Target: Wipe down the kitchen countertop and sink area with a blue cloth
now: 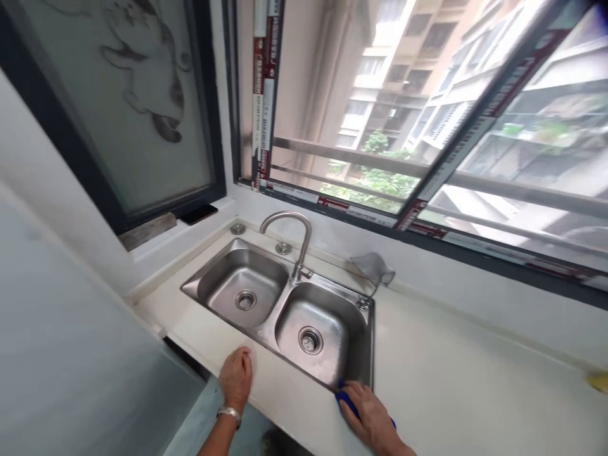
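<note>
My right hand (369,415) presses a blue cloth (349,403) onto the counter at the front right corner of the double sink. Most of the cloth is hidden under the palm and fingers. My left hand (236,377), with a silver bracelet at the wrist, rests curled at the front edge of the white countertop (294,396); nothing shows in it. Just beyond both hands lies the stainless steel sink (270,329), with a left basin (263,278) and a right basin (327,316). Each has a round drain at its bottom.
A curved faucet (308,237) rises behind the sink. Round metal fittings (284,247) sit along the back. A grey mesh bag (374,266) leans by the wall. Beyond is a window (408,212). On the left sill lies a dark phone-like slab (199,215); something yellow (597,381) is far right.
</note>
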Motion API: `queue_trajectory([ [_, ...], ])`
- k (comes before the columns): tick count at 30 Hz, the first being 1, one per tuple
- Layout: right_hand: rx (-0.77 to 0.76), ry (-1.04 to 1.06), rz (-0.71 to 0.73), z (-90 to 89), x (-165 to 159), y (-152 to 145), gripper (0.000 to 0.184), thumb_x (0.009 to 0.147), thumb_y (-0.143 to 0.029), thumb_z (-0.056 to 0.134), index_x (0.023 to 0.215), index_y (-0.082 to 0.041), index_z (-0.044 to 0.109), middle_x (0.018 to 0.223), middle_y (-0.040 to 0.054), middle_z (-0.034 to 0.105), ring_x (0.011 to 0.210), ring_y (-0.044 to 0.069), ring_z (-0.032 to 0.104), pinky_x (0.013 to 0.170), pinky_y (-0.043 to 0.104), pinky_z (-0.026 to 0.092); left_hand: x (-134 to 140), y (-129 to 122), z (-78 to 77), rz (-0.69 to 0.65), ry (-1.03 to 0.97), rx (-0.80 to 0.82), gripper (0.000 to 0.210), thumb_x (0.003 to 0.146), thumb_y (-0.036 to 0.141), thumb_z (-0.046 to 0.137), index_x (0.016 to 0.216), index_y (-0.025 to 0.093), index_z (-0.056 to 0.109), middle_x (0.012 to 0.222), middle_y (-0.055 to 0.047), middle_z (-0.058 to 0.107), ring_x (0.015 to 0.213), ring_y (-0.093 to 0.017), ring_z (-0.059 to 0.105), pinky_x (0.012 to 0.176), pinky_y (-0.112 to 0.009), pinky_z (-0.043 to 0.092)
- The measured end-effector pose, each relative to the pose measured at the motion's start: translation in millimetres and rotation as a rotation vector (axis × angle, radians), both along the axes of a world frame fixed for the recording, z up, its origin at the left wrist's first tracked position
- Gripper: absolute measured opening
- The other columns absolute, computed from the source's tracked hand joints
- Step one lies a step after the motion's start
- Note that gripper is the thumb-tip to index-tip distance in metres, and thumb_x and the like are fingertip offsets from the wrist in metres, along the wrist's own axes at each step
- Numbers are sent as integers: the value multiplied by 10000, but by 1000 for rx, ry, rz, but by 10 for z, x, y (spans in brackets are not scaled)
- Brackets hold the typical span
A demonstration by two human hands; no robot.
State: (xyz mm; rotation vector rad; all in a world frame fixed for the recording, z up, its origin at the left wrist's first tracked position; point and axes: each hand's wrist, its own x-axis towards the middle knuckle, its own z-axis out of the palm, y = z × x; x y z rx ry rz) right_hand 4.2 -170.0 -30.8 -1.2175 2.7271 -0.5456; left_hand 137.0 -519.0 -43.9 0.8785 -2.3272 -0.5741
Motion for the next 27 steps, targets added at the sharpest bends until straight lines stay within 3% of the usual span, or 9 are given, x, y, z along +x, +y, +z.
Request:
queue_trajectory([
  [6, -16, 279, -277, -243, 486, 1020, 327, 949, -472, 519, 1222, -387, 677, 1454, 24, 567, 1042, 320, 645, 849, 502, 547, -63, -49, -1, -22, -39, 32, 300, 941, 235, 420, 969, 199, 716, 868, -59, 738, 809, -191, 630, 734, -297, 435],
  [10, 6, 378, -475, -442, 942, 1655, 385, 915, -491, 539, 1274, -412, 656, 1457, -2, 565, 1246, 390, 565, 985, 590, 498, -84, -51, 37, -33, -73, 29, 325, 948, 246, 402, 998, 193, 719, 866, -71, 727, 800, -195, 604, 726, -306, 412],
  [13, 22, 343, -544, -475, 1313, 1923, 418, 931, -476, 511, 1331, -414, 618, 1480, -8, 545, 1314, 383, 523, 1027, 590, 484, -109, -56, 56, -41, -97, 27, 357, 956, 258, 375, 1024, 187, 719, 823, -78, 699, 788, -208, 579, 700, -316, 379],
  [16, 61, 317, -597, -419, 1520, 1920, 425, 952, -453, 477, 1357, -414, 598, 1500, -15, 525, 1357, 370, 485, 1029, 578, 487, -137, -58, 63, -53, -114, 28, 379, 965, 275, 358, 1028, 192, 722, 772, -74, 666, 773, -216, 556, 671, -321, 348],
  [19, 111, 323, -609, -323, 1496, 1754, 414, 962, -410, 457, 1343, -381, 615, 1518, -14, 508, 1391, 349, 446, 1052, 559, 468, -149, -53, 84, -40, -126, 38, 385, 963, 276, 355, 1028, 194, 725, 753, -73, 642, 775, -221, 546, 672, -318, 349],
  [27, 141, 269, -405, -85, 763, 1174, 465, 902, -326, 523, 1359, -350, 605, 1558, -11, 460, 1426, 335, 381, 1123, 550, 371, -160, -77, 273, -53, -288, 231, 352, 931, 290, 407, 1091, 207, 710, 826, -88, 690, 779, -233, 583, 643, -315, 352],
])
